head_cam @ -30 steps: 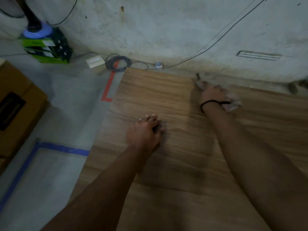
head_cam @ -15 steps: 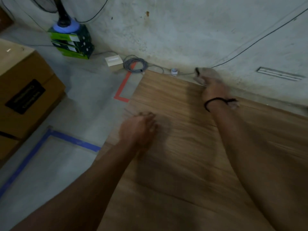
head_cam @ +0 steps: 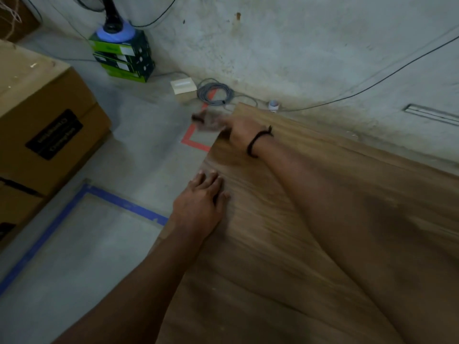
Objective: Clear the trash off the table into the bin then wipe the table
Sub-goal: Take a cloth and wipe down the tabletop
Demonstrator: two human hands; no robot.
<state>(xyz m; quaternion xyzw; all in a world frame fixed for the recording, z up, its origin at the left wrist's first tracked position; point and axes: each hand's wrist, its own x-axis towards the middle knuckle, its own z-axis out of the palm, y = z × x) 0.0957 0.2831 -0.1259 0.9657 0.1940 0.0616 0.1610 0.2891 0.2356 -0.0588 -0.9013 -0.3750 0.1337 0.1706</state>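
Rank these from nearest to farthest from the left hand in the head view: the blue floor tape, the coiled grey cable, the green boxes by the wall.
From the left hand, flat on the table's left edge:
1. Blue floor tape, just left of the hand on the floor.
2. Coiled grey cable, ahead by the wall.
3. Green boxes, farther back and left, under the fan base.

Single view only: a head-worn wide-angle camera, looking forward and steeply down from above the table (head_cam: 323, 219), close enough that both forearms enter from the bottom edge. The table fills the frame from 3 to 6 o'clock; its corner sits near centre. Floor (head_cam: 99, 244) occupies 7 to 10 o'clock, wall (head_cam: 298, 45) 11 to 2 o'clock. Straight lines bow toward the edges.
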